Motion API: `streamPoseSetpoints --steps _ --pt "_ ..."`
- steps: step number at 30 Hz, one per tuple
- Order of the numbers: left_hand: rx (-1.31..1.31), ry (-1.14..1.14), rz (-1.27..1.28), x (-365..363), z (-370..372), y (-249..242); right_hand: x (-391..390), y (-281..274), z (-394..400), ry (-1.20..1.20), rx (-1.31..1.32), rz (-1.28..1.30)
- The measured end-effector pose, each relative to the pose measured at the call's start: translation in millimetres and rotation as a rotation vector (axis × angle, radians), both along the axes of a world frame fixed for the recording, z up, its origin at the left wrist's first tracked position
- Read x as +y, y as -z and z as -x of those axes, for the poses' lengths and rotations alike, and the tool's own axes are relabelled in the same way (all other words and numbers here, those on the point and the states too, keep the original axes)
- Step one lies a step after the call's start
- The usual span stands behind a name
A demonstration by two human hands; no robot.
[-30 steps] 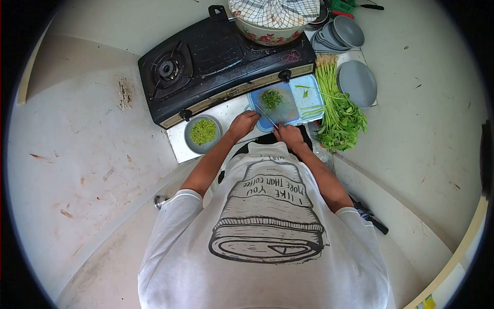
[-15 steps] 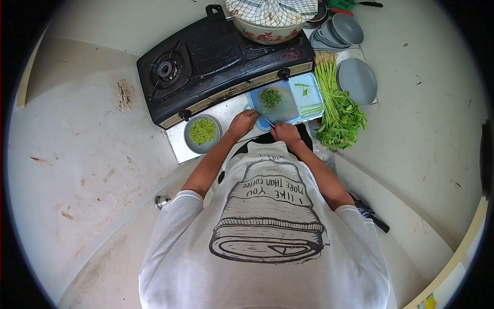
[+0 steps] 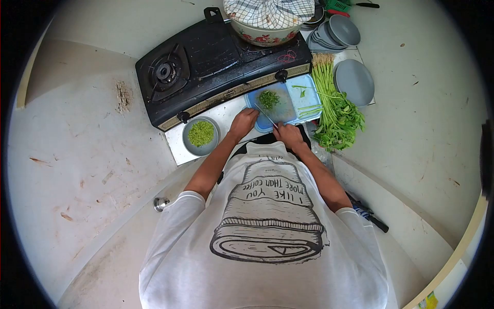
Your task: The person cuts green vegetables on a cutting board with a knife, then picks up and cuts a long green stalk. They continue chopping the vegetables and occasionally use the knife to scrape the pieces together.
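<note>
Grasping knife (image 3: 266,116) in fingers of right hand (image 3: 289,136), over near side of cutting board (image 3: 285,110). Bending fingers of left hand (image 3: 244,122) beside knife's tip, at board's left edge; cannot tell if holding anything. With chopped greens (image 3: 268,99) on board, leafy bundle (image 3: 339,110) right of board, bowl (image 3: 216,144) left of board, stove (image 3: 216,56) beyond board.

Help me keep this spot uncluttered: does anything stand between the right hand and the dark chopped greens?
Nothing visible blocks the right hand from the dark chopped greens: only the knife it holds, over the blue board, lies between. The left hand is off to one side.
</note>
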State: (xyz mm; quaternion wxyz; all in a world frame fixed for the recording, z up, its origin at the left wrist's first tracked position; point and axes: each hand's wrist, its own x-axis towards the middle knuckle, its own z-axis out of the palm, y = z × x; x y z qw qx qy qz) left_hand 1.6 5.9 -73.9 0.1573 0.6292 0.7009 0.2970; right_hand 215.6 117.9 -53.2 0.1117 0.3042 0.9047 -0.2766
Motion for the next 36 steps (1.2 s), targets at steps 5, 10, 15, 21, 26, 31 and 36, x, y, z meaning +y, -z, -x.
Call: streamPoseSetpoints --steps 5,10,15,21,26,31,36 --pt "0.001 -0.026 -0.018 0 -3 2 0 -6 1 -0.038 -0.041 0.007" --pt "-0.134 -0.105 0.014 -1 -8 -11 -1 -7 1 -0.074 -0.023 0.010" --pt "-0.170 -0.129 0.002 -5 -12 -13 -1 -3 2 -0.060 -0.038 0.014" --pt "-0.209 -0.196 -0.007 -4 -16 -7 -1 3 17 -0.036 0.009 -0.022" --pt "-0.190 -0.190 -0.008 -5 -14 -4 -1 -1 11 -0.039 -0.046 -0.003" --pt "-0.197 -0.191 0.006 -5 -15 -8 -4 -2 7 -0.060 -0.006 0.019" --pt "-0.210 -0.195 0.035 -6 -15 -13 -7 -1 13 -0.038 -0.045 0.023"
